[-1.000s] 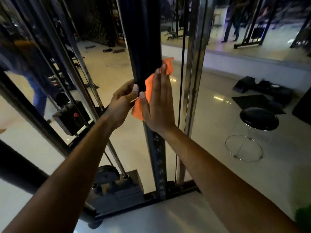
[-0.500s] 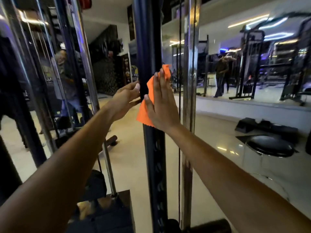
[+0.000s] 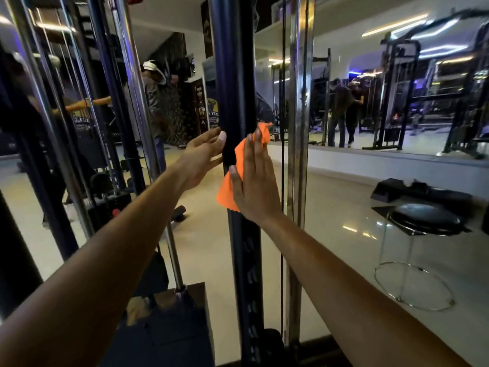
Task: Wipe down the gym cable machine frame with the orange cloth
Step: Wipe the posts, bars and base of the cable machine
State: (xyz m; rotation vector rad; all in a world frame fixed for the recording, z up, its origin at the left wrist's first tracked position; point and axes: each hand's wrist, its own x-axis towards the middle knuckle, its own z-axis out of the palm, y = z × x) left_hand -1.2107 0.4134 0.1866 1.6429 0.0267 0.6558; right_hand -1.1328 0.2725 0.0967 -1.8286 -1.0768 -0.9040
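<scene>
Your right hand (image 3: 255, 182) flat, pressing the orange cloth (image 3: 229, 189) on the black upright (image 3: 232, 75), left hand (image 3: 202, 157) spread, fingertips touching its left side.

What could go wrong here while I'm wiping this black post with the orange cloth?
The right hand presses the orange cloth to the black post with flat fingers, not a grip, so the cloth could slip and drop. The thin cable runs just right of that hand, so fingers might snag on it. The left hand only touches the post's side, giving little bracing.
</scene>
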